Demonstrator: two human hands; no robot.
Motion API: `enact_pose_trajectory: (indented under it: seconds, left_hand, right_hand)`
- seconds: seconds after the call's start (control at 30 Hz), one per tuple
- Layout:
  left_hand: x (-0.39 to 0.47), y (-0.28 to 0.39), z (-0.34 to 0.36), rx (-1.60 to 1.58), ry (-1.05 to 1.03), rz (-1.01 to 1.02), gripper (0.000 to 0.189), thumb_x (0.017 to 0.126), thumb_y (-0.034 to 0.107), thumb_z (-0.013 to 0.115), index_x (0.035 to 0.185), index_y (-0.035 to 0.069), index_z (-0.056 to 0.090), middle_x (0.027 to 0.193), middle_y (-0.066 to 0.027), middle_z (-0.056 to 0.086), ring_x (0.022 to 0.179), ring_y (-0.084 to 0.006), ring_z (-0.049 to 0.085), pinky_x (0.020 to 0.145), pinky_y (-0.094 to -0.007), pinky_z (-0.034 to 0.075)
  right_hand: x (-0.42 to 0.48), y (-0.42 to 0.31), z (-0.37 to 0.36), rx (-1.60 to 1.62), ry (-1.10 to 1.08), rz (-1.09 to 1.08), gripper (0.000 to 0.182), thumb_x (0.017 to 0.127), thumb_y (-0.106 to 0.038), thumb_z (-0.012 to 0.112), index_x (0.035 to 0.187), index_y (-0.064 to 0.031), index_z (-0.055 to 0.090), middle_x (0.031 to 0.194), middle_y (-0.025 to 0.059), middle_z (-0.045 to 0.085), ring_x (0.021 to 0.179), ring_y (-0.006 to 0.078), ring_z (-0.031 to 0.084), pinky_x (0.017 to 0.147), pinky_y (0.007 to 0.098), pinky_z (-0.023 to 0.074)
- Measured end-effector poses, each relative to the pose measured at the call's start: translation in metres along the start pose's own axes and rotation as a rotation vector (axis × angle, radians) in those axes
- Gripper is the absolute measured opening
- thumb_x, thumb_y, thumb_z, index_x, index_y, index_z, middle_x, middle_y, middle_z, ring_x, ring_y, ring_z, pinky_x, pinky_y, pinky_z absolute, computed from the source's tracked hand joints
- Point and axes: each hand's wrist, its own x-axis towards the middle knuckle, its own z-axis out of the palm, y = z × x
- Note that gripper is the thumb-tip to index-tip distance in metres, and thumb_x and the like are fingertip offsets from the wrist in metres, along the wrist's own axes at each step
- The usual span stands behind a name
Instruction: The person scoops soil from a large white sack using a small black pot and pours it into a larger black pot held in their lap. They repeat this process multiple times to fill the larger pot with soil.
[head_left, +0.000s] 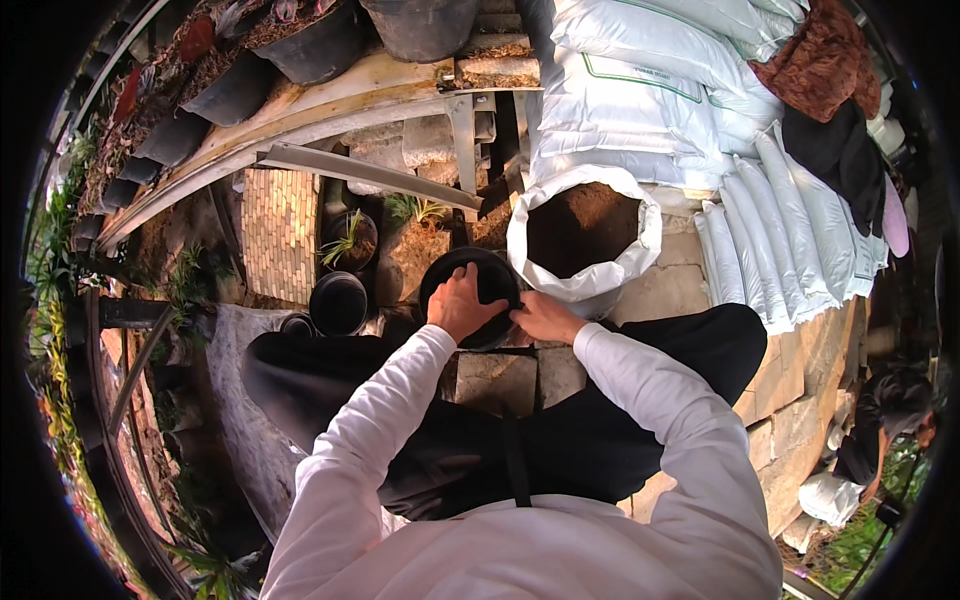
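Note:
A round black plastic pot (469, 257) stands on the paving between my knees. My left hand (459, 301) reaches over its near left part, fingers spread across the dark opening; whether they touch anything inside is hidden. At the pot's right rim is my right hand (541, 315), its fingers closed on the edge. Just beyond that hand stands an open white sack (649, 225) with a rolled rim, filled with brown soil (585, 225). Several smaller black pots (338, 304) lie to the left, and one (354, 240) holds a small grassy plant.
Filled white sacks (630, 97) are stacked at the back right, with more (772, 225) leaning in a row. A metal bar (367, 176) crosses beyond the pots. Large black planters (315, 52) line a ledge. Another person (862, 450) crouches at far right.

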Motion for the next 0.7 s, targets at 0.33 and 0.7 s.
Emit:
enact_pose_trajectory:
  seconds: [0.33, 0.7]
  left_hand:
    - [-0.004, -0.002, -0.001, -0.057, 0.09, -0.099, 0.091, 0.078, 0.054, 0.08, 0.144, -0.002, 0.052, 0.128, -0.0238, 0.064, 0.107, -0.042, 0.07, 0.092, -0.0492, 0.058]
    - [-0.009, -0.013, 0.006, -0.058, -0.003, -0.011, 0.1, 0.08, 0.061, 0.079, 0.153, 0.002, 0.045, 0.132, -0.0236, 0.065, 0.115, -0.0398, 0.068, 0.097, -0.0482, 0.056]
  right_hand:
    - [-0.011, -0.022, -0.011, 0.137, -0.09, 0.132, 0.039, 0.104, -0.026, 0.059, 0.109, 0.0124, 0.061, 0.096, 0.029, 0.074, 0.092, 0.0374, 0.076, 0.085, 0.047, 0.0564]
    - [-0.013, -0.03, -0.014, 0.137, -0.087, 0.103, 0.037, 0.106, -0.026, 0.058, 0.101, 0.0107, 0.059, 0.084, 0.0229, 0.075, 0.073, 0.0297, 0.077, 0.068, 0.0417, 0.0612]
